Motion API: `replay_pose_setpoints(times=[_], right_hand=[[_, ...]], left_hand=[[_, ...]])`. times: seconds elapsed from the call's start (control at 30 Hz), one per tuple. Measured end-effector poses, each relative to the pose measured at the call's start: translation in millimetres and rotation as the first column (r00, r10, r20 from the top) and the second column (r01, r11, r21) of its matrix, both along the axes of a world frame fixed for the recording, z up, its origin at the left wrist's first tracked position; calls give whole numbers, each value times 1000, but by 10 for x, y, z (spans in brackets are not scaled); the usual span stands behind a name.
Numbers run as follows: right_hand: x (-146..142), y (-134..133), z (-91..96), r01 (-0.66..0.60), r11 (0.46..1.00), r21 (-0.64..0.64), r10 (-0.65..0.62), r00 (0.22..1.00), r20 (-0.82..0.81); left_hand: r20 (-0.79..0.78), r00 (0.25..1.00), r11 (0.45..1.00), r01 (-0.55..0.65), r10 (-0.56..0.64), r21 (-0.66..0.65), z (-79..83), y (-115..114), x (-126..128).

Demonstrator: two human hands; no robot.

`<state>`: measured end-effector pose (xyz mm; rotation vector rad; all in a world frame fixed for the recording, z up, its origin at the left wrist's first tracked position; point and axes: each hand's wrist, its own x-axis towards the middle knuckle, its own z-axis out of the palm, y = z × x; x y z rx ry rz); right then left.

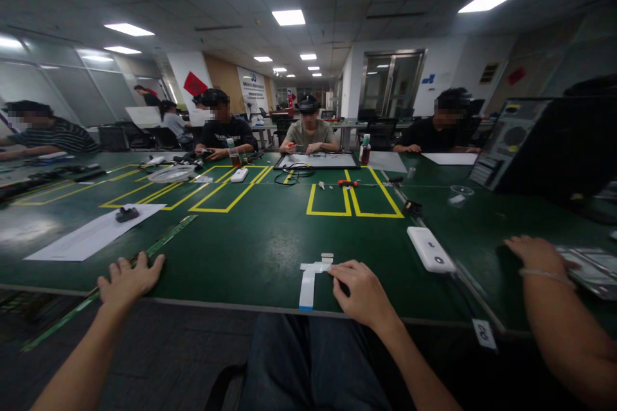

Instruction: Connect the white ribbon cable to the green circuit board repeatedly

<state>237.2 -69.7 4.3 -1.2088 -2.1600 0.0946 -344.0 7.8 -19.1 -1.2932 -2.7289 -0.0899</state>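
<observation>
My left hand (129, 279) lies with spread fingers over a long, narrow green circuit board strip (168, 236). The strip runs slantwise across the table's front edge, and its near end sticks out past it. Part of it is hidden under the hand. In front of me, my right hand (362, 294) pinches the right end of a white flat ribbon cable (307, 289) between thumb and fingertips. The cable is bent into an angle, with a blue tip close to the table edge and a small pale connector at its upper end.
On the green table (231, 257) lie a white paper sheet (91, 234) with a dark clip-like object (126, 214), a white power bank (430, 249) with a cable, and a red-handled tool (348, 183). A computer case (540, 141) stands right. A neighbour's arm (549, 289) reaches in; several people sit opposite.
</observation>
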Motion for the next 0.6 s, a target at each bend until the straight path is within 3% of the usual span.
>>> replay_pose_setpoints(times=[0.3,0.43,0.6], right_hand=[[-2,-9,25,0,1000,15,0,1000,9],[-3,-9,18,-2,1000,16,2,1000,6],[-4,-13,29,-3,1000,2,3,1000,1]], left_hand=[[7,970,969,243,-243,-45,-58,15,246],[15,915,914,404,-404,-46,-53,66,650],[56,810,811,585,-583,-8,-7,134,1393]])
